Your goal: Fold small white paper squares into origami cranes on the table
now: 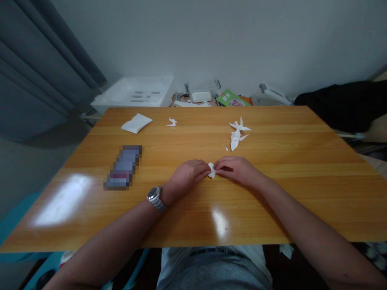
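My left hand (188,174), with a metal watch (156,198) on its wrist, and my right hand (238,170) meet near the middle of the wooden table (272,201). Both pinch a small folded piece of white paper (212,169) between their fingertips, low over the tabletop. Beyond the hands lie two finished white paper cranes (238,134) close together, and a smaller paper crane (172,123) farther left. A tiny paper scrap (226,148) lies beside the pair.
A loose stack of white paper (136,123) lies at the far left of the table, a blurred-out flat object (123,167) nearer me on the left. Behind the table: a white plastic bin (136,92), cables, a green booklet (232,98), dark cloth (344,102) at right.
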`<action>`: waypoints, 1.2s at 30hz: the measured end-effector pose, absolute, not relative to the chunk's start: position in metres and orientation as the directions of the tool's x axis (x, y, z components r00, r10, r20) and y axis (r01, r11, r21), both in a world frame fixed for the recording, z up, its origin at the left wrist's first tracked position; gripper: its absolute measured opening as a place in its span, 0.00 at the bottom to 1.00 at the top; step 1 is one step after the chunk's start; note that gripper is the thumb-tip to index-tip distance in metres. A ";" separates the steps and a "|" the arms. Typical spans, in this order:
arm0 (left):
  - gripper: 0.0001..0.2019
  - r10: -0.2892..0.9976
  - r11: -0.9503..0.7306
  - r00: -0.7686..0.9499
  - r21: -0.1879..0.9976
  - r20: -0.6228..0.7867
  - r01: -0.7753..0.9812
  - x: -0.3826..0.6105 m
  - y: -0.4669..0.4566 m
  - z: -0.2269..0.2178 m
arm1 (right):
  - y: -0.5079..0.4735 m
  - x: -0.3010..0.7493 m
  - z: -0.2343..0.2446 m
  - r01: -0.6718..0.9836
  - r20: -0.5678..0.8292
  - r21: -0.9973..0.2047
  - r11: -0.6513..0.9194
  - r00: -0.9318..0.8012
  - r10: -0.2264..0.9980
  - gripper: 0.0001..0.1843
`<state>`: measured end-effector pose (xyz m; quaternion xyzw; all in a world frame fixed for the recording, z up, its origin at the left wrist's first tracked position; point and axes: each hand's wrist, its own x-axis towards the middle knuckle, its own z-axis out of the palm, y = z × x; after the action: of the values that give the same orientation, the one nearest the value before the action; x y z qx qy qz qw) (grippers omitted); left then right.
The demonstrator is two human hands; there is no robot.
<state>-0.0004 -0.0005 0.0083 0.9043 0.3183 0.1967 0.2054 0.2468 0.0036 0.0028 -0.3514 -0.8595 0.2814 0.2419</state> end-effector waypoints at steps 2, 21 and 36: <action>0.11 0.672 -0.704 0.706 0.488 0.224 0.516 0.001 -0.001 0.008 | 0.003 0.246 0.004 0.472 0.214 -0.661 0.583 -0.626 0.750 0.07; 0.10 0.765 -0.641 0.589 0.396 0.260 0.658 0.009 -0.001 -0.001 | -0.004 0.227 0.001 0.633 0.212 -0.625 0.458 -0.427 0.879 0.04; 0.12 0.804 -0.588 0.581 0.315 0.127 0.745 0.016 0.009 0.016 | 0.003 0.214 0.003 0.792 0.154 -0.467 0.393 -0.365 0.918 0.06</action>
<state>0.0156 0.0094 0.0159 0.8816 0.4393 0.1291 0.1144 0.2143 0.0029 0.0027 -0.5276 -0.8106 0.1588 0.1982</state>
